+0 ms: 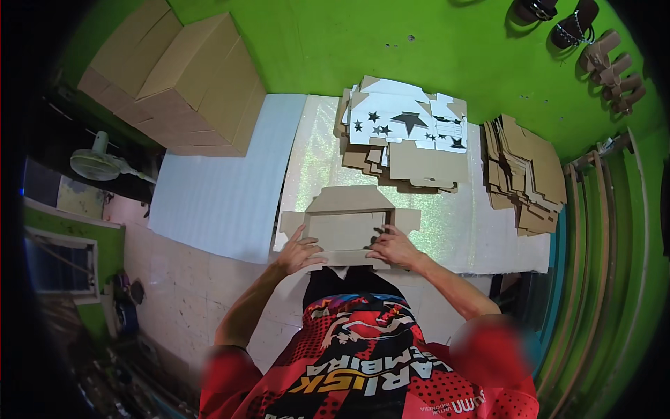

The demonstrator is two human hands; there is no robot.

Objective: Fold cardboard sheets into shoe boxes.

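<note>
A partly folded brown cardboard box (343, 200) sits at the table's near edge, its far flap and side flaps spread outward. At the box's near left corner, my left hand (300, 253) grips the cardboard with bent fingers. My right hand (393, 247) has its fingers curled over the near right corner, some of them inside the box. Between the hands, the near wall stands partly raised. The undersides of both grips are hidden.
Behind the box lies a stack of flat box blanks, the top one white with dark stars (377, 105). More brown blanks (534, 167) are piled at the right. Large cartons (195, 91) stand on a white board (223, 188) at the left. Sandals (607, 63) hang on the green wall.
</note>
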